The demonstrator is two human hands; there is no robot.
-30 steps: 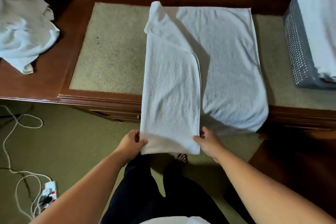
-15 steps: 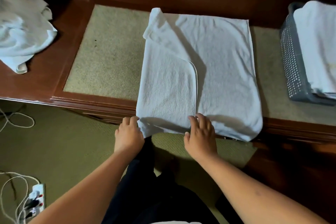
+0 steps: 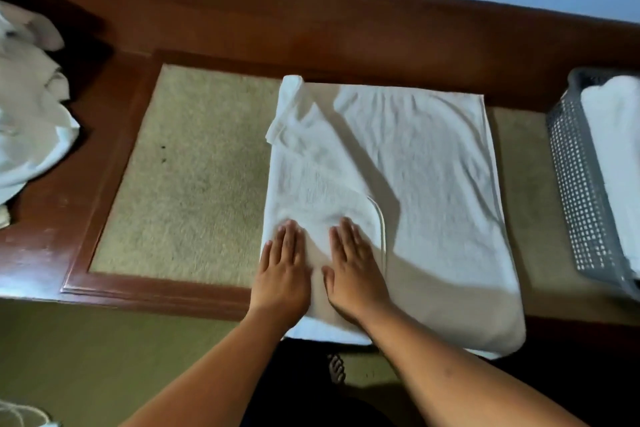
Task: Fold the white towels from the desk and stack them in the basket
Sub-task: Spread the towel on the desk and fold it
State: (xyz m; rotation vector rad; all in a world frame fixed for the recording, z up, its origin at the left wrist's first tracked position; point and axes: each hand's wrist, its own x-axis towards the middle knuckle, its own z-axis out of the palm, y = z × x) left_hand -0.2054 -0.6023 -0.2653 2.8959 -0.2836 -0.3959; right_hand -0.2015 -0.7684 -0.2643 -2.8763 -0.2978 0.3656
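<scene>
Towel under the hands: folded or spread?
Partly folded: white terry towel has its left strip flapped over, pressed by left hand and right hand; the rest lies uncovered.

The white towel (image 3: 415,184) lies flat at frame centre, left part folded over itself (far-left corner bunched), near edge overhanging the desk (image 3: 311,28). Crumpled white towels (image 3: 27,135) heap at the left edge; a grey perforated basket (image 3: 581,201) at the right edge holds folded towels (image 3: 616,156).

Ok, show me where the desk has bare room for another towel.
Widest bare patch: tan inlay between the crumpled towel heap and the spread towel. Narrow strip between it and the basket. Crowded where the left hand and right hand press.
</scene>
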